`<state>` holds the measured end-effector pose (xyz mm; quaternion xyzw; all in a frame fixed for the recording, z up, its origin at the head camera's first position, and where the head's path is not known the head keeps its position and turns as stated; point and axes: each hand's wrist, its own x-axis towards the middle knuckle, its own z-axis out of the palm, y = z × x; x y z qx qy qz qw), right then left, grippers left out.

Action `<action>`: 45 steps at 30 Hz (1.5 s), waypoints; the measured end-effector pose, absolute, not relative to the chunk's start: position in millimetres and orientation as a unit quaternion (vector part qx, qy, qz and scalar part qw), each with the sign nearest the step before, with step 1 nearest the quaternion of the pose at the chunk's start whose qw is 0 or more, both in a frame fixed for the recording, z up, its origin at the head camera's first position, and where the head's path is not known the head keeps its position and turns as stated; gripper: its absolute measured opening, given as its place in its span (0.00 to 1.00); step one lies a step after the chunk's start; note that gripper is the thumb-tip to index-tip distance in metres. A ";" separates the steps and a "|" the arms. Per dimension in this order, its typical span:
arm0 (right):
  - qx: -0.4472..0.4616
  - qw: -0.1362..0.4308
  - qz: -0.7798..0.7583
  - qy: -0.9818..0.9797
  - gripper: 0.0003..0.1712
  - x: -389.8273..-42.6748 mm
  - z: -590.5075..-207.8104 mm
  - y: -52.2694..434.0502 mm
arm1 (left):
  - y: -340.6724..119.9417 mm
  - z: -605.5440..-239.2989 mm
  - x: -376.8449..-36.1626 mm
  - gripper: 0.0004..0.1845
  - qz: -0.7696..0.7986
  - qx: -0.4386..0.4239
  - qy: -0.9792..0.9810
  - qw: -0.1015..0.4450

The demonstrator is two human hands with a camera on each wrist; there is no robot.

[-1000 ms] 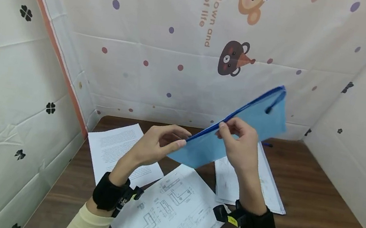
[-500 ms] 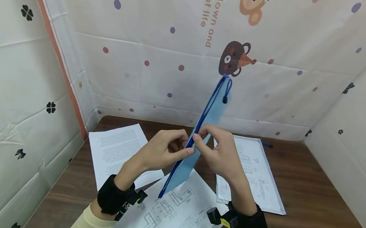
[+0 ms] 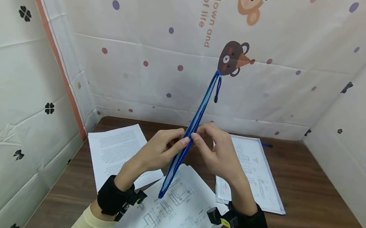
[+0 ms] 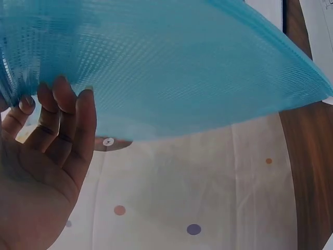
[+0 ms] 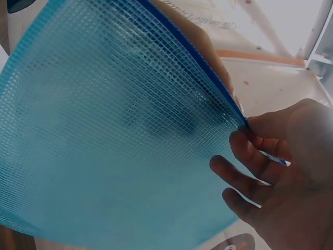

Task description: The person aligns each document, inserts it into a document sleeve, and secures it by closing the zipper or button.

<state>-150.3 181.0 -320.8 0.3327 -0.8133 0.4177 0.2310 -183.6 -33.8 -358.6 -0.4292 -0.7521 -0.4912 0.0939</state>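
Both the left hand (image 3: pixel 159 152) and the right hand (image 3: pixel 219 155) pinch the zipper edge of the flat blue mesh zip pouch (image 3: pixel 190 131), held edge-on above the printed drawing sheet (image 3: pixel 171 214); I'd keep the pinches firm and pull evenly apart.

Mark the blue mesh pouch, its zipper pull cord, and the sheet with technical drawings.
blue mesh pouch (image 5: pixel 114 135), right wrist view, on the mesh face.
zipper pull cord (image 3: pixel 217 91), head view, on the hanging cord.
sheet with technical drawings (image 3: pixel 171 214), head view, on its middle.
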 end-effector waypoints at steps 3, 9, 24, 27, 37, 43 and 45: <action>0.327 0.237 0.417 -0.814 0.05 -151.0 -320.4 179.6 | -36.1 -358.1 -183.5 0.08 -0.494 -0.423 -0.753 0.106; 0.313 0.243 0.417 -0.818 0.04 -150.9 -319.1 178.5 | -38.8 -356.9 -184.0 0.07 -0.490 -0.415 -0.757 0.124; 0.303 0.275 0.435 -0.802 0.05 -154.6 -317.1 175.1 | -48.0 -351.4 -186.8 0.09 -0.492 -0.411 -0.748 0.174; 0.282 0.289 0.440 -0.802 0.06 -152.5 -315.0 175.3 | -48.7 -347.4 -185.9 0.09 -0.492 -0.416 -0.740 0.191; 0.173 0.292 0.382 -0.859 0.08 -143.6 -317.3 180.9 | -51.6 -344.0 -181.2 0.17 -0.492 -0.401 -0.735 0.241; 0.153 0.286 0.343 -0.881 0.07 -143.6 -316.0 183.6 | -49.9 -339.2 -180.9 0.22 -0.492 -0.388 -0.731 0.271; 0.153 0.293 0.329 -0.884 0.08 -145.9 -314.0 183.6 | -49.9 -335.4 -180.4 0.23 -0.493 -0.378 -0.729 0.289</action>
